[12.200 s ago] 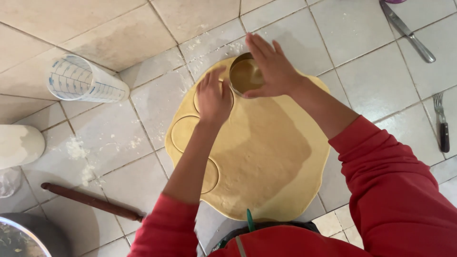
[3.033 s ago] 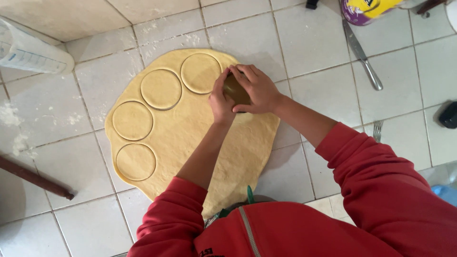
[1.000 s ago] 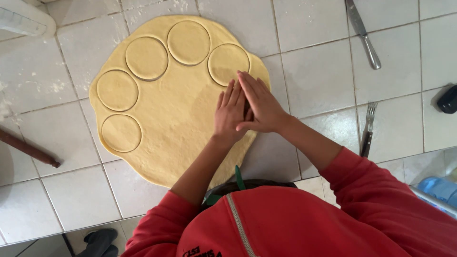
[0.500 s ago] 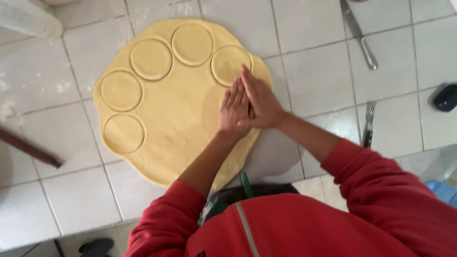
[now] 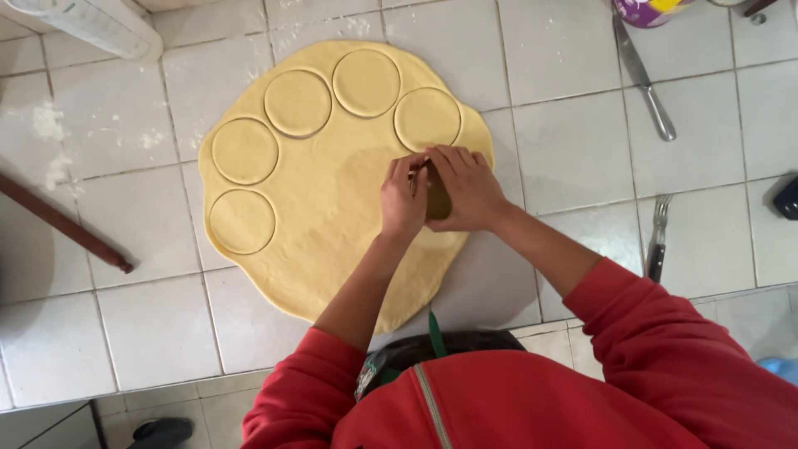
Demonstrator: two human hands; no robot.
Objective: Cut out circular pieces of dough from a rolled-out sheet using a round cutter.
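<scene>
So I've got this big sheet of dough (image 5: 332,224) rolled out on the tiled counter (image 5: 573,141), pale yellow, roughly round, thin and smooth. Five circles (image 5: 366,81) are already cut in an arc along its rim, running from about 9 o'clock round to 1 o'clock, all still sitting in place. Both my hands are bunched together at the sheet's 3 o'clock side, just under the last circle. Right hand (image 5: 467,187) is curled over the top of the cutter (image 5: 435,195), a small round dark thing standing upright on the dough; left hand (image 5: 403,199) has its fingers closed against its side, so both are gripping it. Uncut dough lies toward 6 o'clock and the middle. Off the dough: rolling pin (image 5: 62,223) at 9, knife (image 5: 642,79) at 2, fork (image 5: 657,237) at 3.
</scene>
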